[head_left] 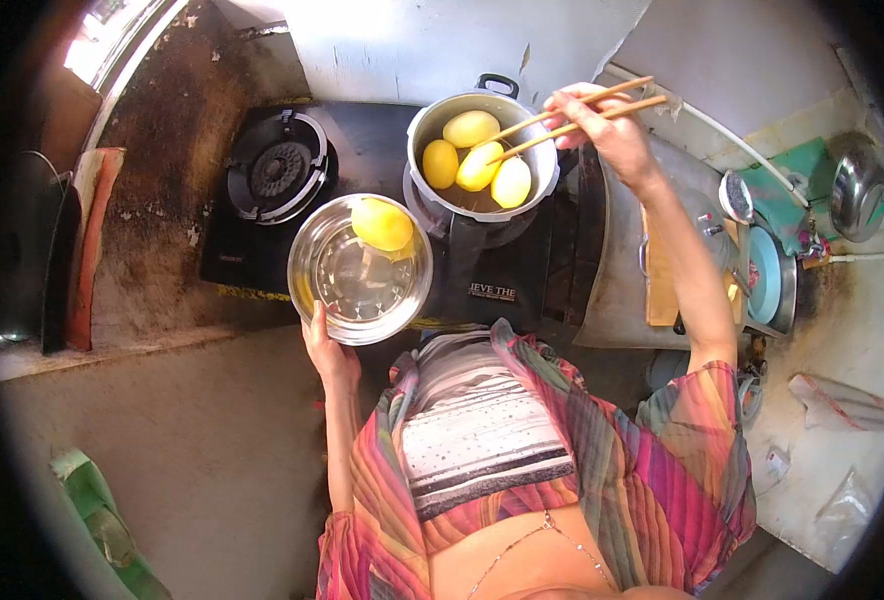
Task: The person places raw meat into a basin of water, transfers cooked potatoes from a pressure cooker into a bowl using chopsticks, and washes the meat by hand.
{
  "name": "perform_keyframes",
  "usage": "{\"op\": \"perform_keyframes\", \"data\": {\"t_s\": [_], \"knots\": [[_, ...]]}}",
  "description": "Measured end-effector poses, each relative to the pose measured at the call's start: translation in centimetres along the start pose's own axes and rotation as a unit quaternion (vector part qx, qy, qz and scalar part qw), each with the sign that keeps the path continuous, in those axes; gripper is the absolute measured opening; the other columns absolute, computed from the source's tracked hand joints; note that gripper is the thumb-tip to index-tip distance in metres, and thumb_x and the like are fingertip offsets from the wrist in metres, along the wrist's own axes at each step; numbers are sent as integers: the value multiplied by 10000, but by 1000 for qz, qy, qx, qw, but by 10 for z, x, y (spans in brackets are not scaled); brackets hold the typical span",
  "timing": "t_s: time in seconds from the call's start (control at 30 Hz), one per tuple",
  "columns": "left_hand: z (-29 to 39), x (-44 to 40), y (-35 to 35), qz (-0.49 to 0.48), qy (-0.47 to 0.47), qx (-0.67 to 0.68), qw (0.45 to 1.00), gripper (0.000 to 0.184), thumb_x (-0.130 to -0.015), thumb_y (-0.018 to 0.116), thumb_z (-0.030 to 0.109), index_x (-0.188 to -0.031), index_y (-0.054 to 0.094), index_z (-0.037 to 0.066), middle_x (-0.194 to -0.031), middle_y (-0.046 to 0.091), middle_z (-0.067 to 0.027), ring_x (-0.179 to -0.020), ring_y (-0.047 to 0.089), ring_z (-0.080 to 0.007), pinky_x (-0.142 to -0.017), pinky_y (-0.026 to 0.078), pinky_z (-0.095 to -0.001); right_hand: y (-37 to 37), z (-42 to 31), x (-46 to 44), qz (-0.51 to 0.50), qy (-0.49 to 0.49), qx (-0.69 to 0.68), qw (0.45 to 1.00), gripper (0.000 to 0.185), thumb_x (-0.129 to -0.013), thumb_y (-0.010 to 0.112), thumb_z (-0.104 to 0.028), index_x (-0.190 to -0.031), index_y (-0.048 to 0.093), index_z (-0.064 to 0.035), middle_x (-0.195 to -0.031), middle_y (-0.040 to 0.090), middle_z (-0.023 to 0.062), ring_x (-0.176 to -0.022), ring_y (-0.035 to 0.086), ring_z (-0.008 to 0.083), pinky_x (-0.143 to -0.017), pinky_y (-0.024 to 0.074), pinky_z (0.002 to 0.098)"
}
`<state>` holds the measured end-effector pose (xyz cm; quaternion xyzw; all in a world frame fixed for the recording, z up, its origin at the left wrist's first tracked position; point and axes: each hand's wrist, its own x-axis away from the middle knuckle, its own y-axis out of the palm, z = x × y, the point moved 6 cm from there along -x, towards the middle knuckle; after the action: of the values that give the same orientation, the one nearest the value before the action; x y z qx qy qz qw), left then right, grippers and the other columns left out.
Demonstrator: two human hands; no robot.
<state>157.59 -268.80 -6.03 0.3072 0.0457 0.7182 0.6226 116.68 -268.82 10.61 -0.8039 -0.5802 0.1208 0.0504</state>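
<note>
My left hand [330,352] grips the near rim of a shiny metal bowl [357,310], tilted beside the pot. In the bowl, near its far edge, lies one smooth yellow oval that looks like a peeled potato [382,224]. My right hand [602,125] is closed around a pair of chopsticks [562,118]. Their tips reach into the metal pot [420,190] and meet one of several similar yellow ovals [478,168] inside; whether they pinch it, I cannot tell. The pot has a black handle [499,85] on its far side.
The pot stands on the right side of a black gas stove [362,125]; an uncovered burner [280,167] is at the left. Rightward are a metal counter [612,270], a wooden board [665,280], a blue basin [764,270] and a wall-side metal bowl [859,195].
</note>
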Motion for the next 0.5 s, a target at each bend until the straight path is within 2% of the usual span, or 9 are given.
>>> {"op": "perform_keyframes", "data": {"t_s": [0.07, 0.17, 0.3, 0.5], "knots": [[0, 3, -1, 11, 1, -5, 1000, 307, -896, 516, 168, -1174, 476, 44, -995, 550, -43, -885, 537, -127, -770, 454, -282, 14, 0, -8, 5, 20, -15, 1000, 184, -882, 547, -167, -903, 627, -3, -762, 630, 67, -638, 618, 97, -521, 531, 194], [2, 7, 0, 12, 3, -3, 1000, 308, -899, 507, 168, -1179, 474, 43, -996, 552, -48, -889, 541, -137, -775, 455, -288, 33, 2, -22, 1, -11, -9, 1000, 199, -871, 557, -165, -809, 634, 7, -666, 618, 77, -527, 607, 111, -470, 521, 201], [-2, 11, -7, 22, -4, -9, 1000, 312, -905, 489, 162, -1190, 467, 39, -1018, 553, -59, -910, 544, -146, -791, 453, -293, 48, 5, -28, -9, -3, 18, 1000, 225, -870, 551, -181, -820, 623, 26, -687, 612, 87, -564, 608, 114, -475, 523, 208], [-1, 10, -14, 20, 10, 0, 1000, 307, -907, 476, 143, -1192, 469, 28, -1039, 556, -65, -922, 543, -146, -806, 444, -291, 55, 4, -31, -3, -19, 31, 999, 214, -858, 567, -173, -805, 627, 25, -676, 611, 81, -518, 591, 105, -470, 519, 203]]}}
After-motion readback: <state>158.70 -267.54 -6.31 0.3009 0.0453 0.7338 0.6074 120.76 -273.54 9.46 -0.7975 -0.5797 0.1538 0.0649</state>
